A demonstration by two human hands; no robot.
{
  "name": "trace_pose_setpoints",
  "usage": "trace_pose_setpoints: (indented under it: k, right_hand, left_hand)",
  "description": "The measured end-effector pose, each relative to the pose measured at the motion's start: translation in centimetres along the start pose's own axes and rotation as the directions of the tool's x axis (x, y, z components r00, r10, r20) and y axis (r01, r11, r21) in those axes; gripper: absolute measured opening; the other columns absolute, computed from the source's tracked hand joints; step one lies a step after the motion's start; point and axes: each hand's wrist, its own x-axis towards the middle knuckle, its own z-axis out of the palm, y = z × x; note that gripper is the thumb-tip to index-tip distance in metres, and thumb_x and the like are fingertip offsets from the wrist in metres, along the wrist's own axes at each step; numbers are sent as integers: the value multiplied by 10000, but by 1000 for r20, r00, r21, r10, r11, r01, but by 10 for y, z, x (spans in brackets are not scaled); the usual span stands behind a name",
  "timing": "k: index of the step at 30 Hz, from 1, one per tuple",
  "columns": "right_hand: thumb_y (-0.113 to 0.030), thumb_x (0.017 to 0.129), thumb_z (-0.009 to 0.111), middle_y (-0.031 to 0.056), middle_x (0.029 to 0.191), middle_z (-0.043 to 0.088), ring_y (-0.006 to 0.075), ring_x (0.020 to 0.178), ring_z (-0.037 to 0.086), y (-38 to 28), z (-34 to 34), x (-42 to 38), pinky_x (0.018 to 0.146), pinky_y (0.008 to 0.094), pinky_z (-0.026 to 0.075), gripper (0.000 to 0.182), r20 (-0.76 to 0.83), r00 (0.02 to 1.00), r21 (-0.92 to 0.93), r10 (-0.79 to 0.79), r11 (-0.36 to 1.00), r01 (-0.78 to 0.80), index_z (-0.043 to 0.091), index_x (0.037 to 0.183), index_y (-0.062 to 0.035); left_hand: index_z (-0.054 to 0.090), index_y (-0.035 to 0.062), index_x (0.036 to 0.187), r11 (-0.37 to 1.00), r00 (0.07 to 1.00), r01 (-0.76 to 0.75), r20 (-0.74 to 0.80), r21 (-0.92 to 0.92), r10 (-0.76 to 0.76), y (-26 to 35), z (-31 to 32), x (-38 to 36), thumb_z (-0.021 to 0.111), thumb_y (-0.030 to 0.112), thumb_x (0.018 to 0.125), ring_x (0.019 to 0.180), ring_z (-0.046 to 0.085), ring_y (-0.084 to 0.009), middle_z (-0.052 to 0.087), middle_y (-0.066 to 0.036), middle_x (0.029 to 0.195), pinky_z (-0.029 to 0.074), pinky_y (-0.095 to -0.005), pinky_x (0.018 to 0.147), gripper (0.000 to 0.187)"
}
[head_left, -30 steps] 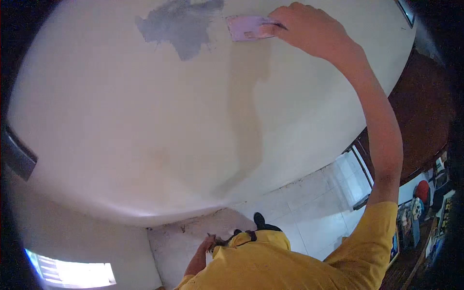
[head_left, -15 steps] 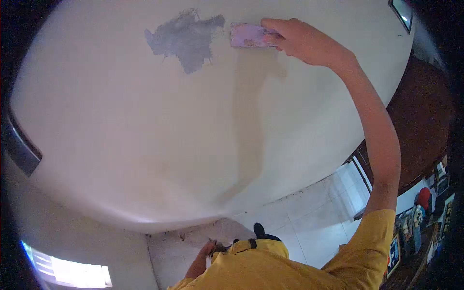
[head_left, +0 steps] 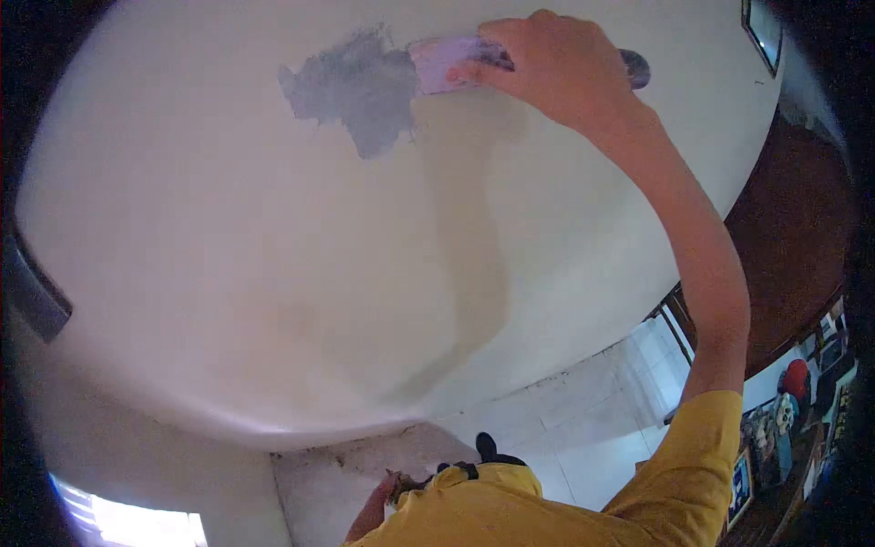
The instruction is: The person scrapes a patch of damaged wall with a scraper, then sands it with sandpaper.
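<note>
A putty knife [head_left: 439, 66] with a wide, smeared blade is in my right hand [head_left: 565, 68], fingers closed around it. The dark rounded end of its handle sticks out behind my palm. Its blade lies against the pale wall [head_left: 273, 246], and the front edge meets the right side of a rough grey patch [head_left: 355, 91] of filler. Down by my waist, my left hand [head_left: 395, 483] is small and partly hidden by my yellow shirt. Its fingers look curled around something dark that I cannot make out.
A dark-framed item [head_left: 764, 32] hangs at the upper right, and a dark ledge-like object [head_left: 41, 287] juts in at left. A bright window [head_left: 137, 524] is at lower left. Shelves with pictures and a red object [head_left: 796, 378] stand at right, above the tiled floor [head_left: 565, 447].
My right hand has moved left along the wall with the putty knife, whose blade now reaches the grey patch. More of the handle end shows. My left hand stays low.
</note>
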Motion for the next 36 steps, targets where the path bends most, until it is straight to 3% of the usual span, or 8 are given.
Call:
trace_pose_setpoints:
  k: [15, 17, 19, 22, 28, 31, 34, 36]
  right_hand:
    - [-563, 821, 559, 145, 751, 658, 335, 744, 652, 0, -23, -5, 671, 452, 509, 497, 169, 979, 29, 109, 993, -116, 658, 832, -75]
    - [-563, 822, 558, 144, 751, 659, 338, 742, 652, 2, -15, -8, 671, 454, 509, 495, 174, 978, 27, 115, 992, -122, 658, 832, -78]
    - [-563, 823, 557, 143, 751, 659, 339, 741, 653, 6, -12, -6, 671, 458, 509, 494, 185, 975, 8, 124, 992, -128, 659, 831, -79]
    - [-561, 823, 556, 145, 746, 656, 340, 735, 651, 7, -11, -7, 671, 465, 507, 492, 148, 986, -19, 81, 997, -79, 655, 825, -80]
    - [-524, 818, 572, 138, 747, 656, 334, 752, 649, 2, -5, 1, 662, 453, 509, 445, 162, 986, 74, 47, 995, -60, 659, 828, -88]
    - [-522, 816, 576, 140, 748, 658, 331, 763, 650, 9, -9, -9, 659, 445, 510, 450, 25, 999, 22, 33, 999, -33, 658, 824, -79]
    - [-537, 814, 576, 147, 764, 659, 326, 766, 651, 5, -24, -8, 670, 447, 511, 474, 86, 993, 39, 79, 996, -83, 657, 830, -70]
    - [-545, 814, 575, 152, 776, 661, 328, 767, 652, 6, -18, -5, 677, 448, 512, 487, 164, 981, 27, 107, 993, -113, 656, 834, -65]
  left_hand:
    - [642, 46, 952, 954, 996, 52, 51, 296, -70, 20, -18, 0, 508, 498, 870, 734, 596, -196, 634, -109, 829, 503, -397, 654, 479]
    - [644, 40, 939, 976, 991, 30, 122, 215, -57, 17, -18, 6, 488, 518, 880, 731, 598, -196, 638, -106, 820, 500, -392, 647, 506]
    - [644, 38, 935, 955, 986, 168, 39, -244, -164, 7, -11, 21, 481, 511, 884, 724, 607, -202, 647, -105, 822, 496, -387, 637, 503]
    - [649, 32, 934, 971, 983, -59, -157, 230, 97, 10, -11, 21, 497, 485, 883, 717, 626, -216, 663, -103, 841, 500, -377, 634, 480]
    - [644, 0, 947, 943, 986, 167, 71, -287, -153, 7, 2, 11, 498, 466, 882, 751, 631, -233, 665, -131, 868, 500, -400, 659, 492]
    - [643, 23, 925, 989, 981, 147, -126, -29, -149, 4, -5, 3, 493, 473, 884, 728, 621, -225, 660, -134, 860, 494, -405, 639, 477]
    - [641, 53, 915, 856, 917, -258, -166, 448, 363, -4, -4, 2, 505, 484, 879, 703, 615, -219, 655, -132, 854, 493, -403, 639, 453]
    - [638, 57, 923, 989, 986, -135, -87, 61, 140, -5, -1, 0, 503, 477, 884, 710, 611, -220, 652, -128, 849, 491, -405, 656, 443]
